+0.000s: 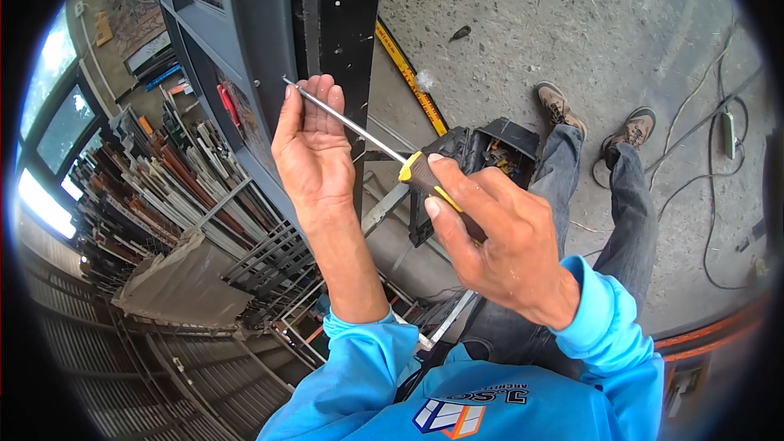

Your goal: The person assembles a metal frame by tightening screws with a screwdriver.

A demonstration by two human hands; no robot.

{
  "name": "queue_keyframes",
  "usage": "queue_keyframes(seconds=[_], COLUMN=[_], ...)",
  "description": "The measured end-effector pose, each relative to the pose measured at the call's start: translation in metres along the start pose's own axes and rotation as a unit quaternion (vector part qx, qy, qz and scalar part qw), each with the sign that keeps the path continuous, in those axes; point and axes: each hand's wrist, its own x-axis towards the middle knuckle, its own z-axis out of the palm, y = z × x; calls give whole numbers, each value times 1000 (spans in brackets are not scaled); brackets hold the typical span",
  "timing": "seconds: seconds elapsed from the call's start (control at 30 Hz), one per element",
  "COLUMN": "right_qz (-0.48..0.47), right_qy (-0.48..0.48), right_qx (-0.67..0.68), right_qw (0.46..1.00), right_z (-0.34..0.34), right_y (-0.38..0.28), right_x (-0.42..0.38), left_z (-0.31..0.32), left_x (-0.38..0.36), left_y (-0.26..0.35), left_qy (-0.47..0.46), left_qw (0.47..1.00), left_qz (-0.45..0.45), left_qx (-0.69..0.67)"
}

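Observation:
My right hand [508,238] is closed around the dark grip of a screwdriver [353,124] with yellow accents. Its long metal shaft points up and left, crossing above my left hand [317,165]. That hand lies palm up with its fingers stretched out, the thumb close to the shaft near the tip. Just beyond my left fingers stands a grey metal frame [263,45] with panelled openings. A black flat bar or board [347,28] with white specks runs beside it. Whether anything small sits on the screwdriver tip, I cannot make out.
A black toolbox [517,137] with loose contents sits beside my legs. A yellow spirit level [412,77] lies near it. Cables [709,171] trail over the concrete floor at right. Racks of metal profiles [175,167] fill the left, and a red-handled tool [229,104] rests at the frame.

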Motion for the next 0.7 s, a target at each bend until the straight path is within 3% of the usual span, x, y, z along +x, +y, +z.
queue_keyframes(seconds=[0.17, 0.7], right_qz=[-1, -37], right_qy=[-17, -24], right_qx=[2, -27], right_qw=[1000, 999], right_z=[-5, -13], right_y=[4, 9], right_x=[4, 11], left_z=[-1, -4], left_x=[0, -1], left_y=[1, 1], left_qy=[-20, -48], left_qw=[997, 997], left_qz=[27, 23], left_qx=[73, 53])
